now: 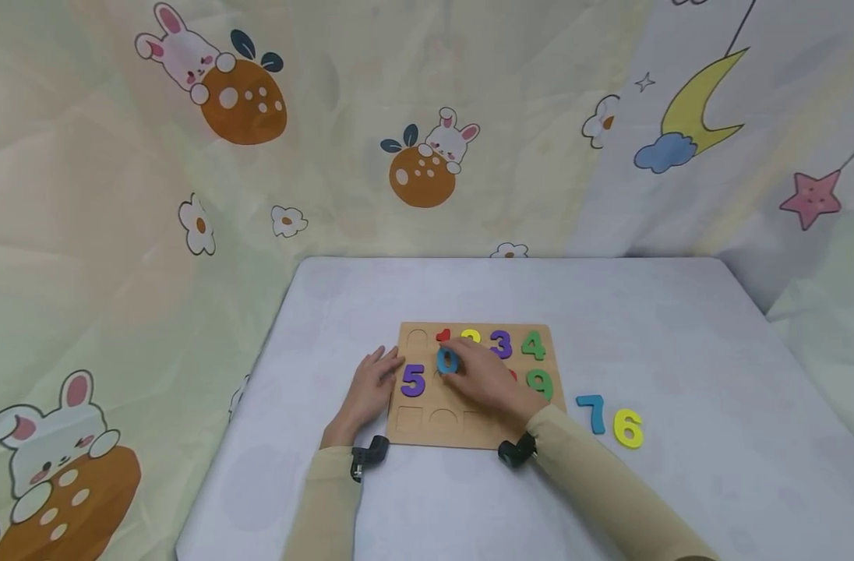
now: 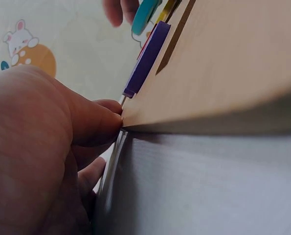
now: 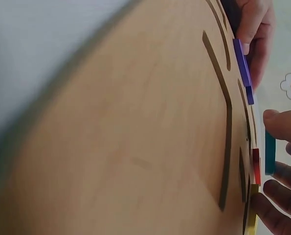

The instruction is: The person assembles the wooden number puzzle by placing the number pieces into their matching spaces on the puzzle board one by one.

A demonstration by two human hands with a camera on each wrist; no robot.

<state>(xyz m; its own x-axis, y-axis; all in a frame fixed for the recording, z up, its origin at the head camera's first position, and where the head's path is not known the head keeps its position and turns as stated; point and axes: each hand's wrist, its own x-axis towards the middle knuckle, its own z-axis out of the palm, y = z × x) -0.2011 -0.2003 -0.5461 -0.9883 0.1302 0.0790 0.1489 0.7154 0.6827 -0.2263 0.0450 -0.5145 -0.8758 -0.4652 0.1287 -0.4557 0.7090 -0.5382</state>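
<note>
My right hand (image 1: 488,379) pinches a blue number 0 (image 1: 440,361) between thumb and fingers, over the middle row of a wooden number puzzle board (image 1: 427,403). Seen edge-on in the right wrist view, that blue piece (image 3: 270,154) stands just off the board. My left hand (image 1: 368,387) rests at the board's left edge, its thumb (image 2: 94,120) touching the rim. Close by that hand sits a purple 5 (image 1: 413,381). Along the top row are a red piece (image 1: 443,335), a yellow piece (image 1: 471,335), a purple 3 (image 1: 500,344) and a green 4 (image 1: 533,346), partly hidden by my right hand.
A blue 7 (image 1: 595,413) and a yellow 6 (image 1: 628,428) lie on the white table (image 1: 700,374), right of the board. A green 9 (image 1: 540,383) sits in the board's middle row. Recesses show at top left and along the bottom row. A patterned cloth (image 1: 343,156) hangs behind.
</note>
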